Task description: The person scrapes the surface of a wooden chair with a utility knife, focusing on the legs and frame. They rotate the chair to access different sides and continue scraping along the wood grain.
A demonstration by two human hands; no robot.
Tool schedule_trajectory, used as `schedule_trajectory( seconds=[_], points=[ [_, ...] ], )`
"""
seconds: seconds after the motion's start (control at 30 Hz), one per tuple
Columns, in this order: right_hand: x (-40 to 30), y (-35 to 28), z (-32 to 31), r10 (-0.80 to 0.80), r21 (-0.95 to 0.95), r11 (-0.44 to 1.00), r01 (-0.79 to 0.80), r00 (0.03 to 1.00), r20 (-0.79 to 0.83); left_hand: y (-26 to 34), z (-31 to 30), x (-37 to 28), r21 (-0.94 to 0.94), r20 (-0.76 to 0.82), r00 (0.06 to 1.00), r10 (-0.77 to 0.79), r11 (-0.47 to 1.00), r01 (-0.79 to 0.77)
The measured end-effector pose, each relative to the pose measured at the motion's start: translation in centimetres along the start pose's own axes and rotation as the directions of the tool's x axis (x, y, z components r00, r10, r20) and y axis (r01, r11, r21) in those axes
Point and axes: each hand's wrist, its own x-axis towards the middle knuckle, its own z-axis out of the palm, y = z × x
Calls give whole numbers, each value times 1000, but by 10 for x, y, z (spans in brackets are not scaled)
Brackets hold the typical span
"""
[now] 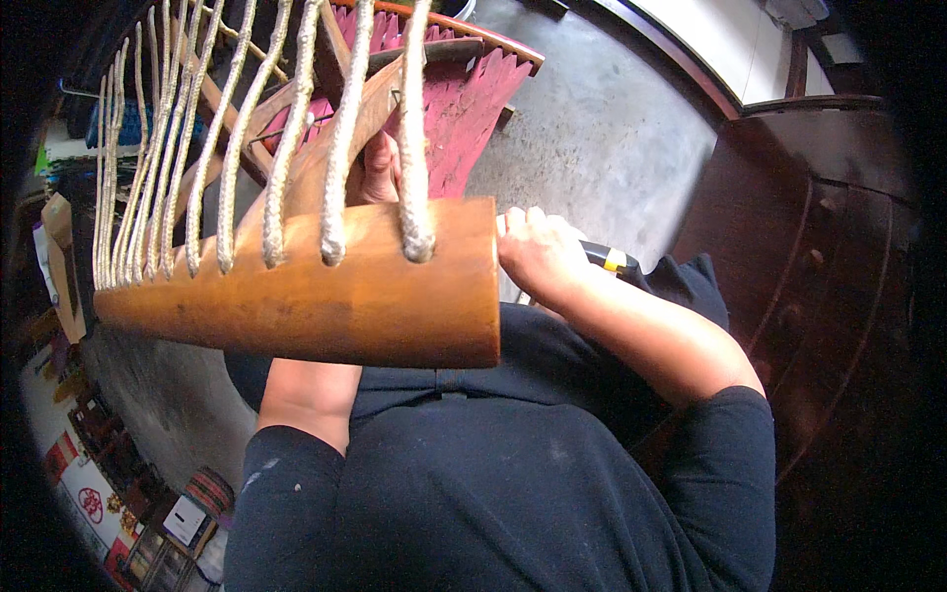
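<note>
A varnished wooden rail point(333, 311) crosses in front of me, part of a wooden frame. Thick pale braided cords point(277, 170) rise from holes along its upper side. My left forearm passes behind the rail, and part of my left hand point(379, 169) shows between two cords, against a curved wooden brace point(318, 174). The rail and cords hide the rest of that hand. Just beyond the rail's right end, my right hand point(544, 248) is closed around a tool whose black handle point(625, 260) has a yellow band. The tool's working end is hidden.
Behind the cords is a red slatted wooden piece point(473, 111) with jagged edges, above a grey concrete floor point(584, 126). Dark brown wooden furniture point(806, 244) stands close on my right. At lower left are boxes point(186, 522) and a stack of striped cloth point(209, 490).
</note>
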Motion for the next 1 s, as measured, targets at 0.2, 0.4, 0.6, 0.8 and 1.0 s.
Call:
schedule_trajectory(
  seconds=[0.2,0.4,0.6,0.8,1.0],
  points=[
    [7,3,7,36,-5,999,-36,999,22,-2,1,3,-8,1,1000,-6,1000,6],
    [1,-1,-2,49,-18,999,-50,998,-41,1,0,1,-24,5,1000,-19,1000,19],
    [-1,-13,-10,70,-94,993,-73,997,-38,-4,-1,7,-47,16,999,-31,998,32],
    [0,-18,6,106,74,991,-110,993,55,0,-10,2,-87,32,999,-44,995,47],
    [1,-17,62,297,288,927,-239,938,-176,-22,-21,12,-243,114,989,-96,962,121]
  ],
)
